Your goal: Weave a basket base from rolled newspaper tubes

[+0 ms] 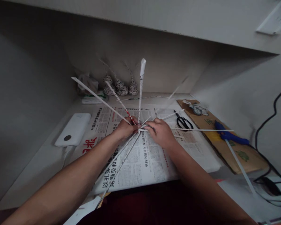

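Several thin rolled-paper sticks (141,82) cross at one spot and fan outward above a newspaper (131,162). My left hand (127,128) pinches them just left of the crossing, beside a stick with red print (129,115). On the other side, my right hand (161,130) closes its fingers on the sticks near the same spot. One long white stick (96,96) slants up to the left, and another white stick (206,130) runs out to the right. My fingers hide part of the crossing.
A white power bank (73,129) with a cable lies at left. Black scissors (184,122) rest at right, near cardboard (239,156) bearing a blue glue gun (231,134). Woven paper gourd shapes (121,87) stand at the back wall. A shelf (140,18) overhangs the work surface.
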The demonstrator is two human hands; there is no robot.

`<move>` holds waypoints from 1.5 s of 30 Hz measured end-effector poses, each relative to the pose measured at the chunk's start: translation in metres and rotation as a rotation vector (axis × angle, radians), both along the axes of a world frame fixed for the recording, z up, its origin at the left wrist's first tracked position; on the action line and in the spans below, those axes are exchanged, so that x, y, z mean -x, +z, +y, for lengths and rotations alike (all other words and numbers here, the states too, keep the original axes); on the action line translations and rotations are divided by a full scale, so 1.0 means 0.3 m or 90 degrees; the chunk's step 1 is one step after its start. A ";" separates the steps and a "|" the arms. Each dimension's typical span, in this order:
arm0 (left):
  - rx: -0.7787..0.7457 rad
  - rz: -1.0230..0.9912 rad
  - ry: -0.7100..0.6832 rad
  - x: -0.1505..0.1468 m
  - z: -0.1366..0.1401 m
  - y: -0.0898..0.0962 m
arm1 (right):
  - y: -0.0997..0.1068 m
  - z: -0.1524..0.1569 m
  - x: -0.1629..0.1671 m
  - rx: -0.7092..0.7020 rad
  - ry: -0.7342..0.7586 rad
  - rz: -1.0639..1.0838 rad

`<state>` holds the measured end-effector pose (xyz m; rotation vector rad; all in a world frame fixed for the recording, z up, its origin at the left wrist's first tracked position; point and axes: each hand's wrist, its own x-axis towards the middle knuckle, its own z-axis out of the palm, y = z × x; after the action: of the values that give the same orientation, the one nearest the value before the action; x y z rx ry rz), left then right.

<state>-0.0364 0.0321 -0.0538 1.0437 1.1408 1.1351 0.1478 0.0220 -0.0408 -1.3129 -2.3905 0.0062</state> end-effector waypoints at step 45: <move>0.115 -0.078 0.036 0.012 0.000 0.034 | 0.067 -0.008 -0.019 0.394 0.045 0.404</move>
<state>-0.0401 0.0321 -0.0436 0.7958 1.1579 1.1027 0.1534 0.0196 -0.0208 -1.2079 -1.9208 1.0852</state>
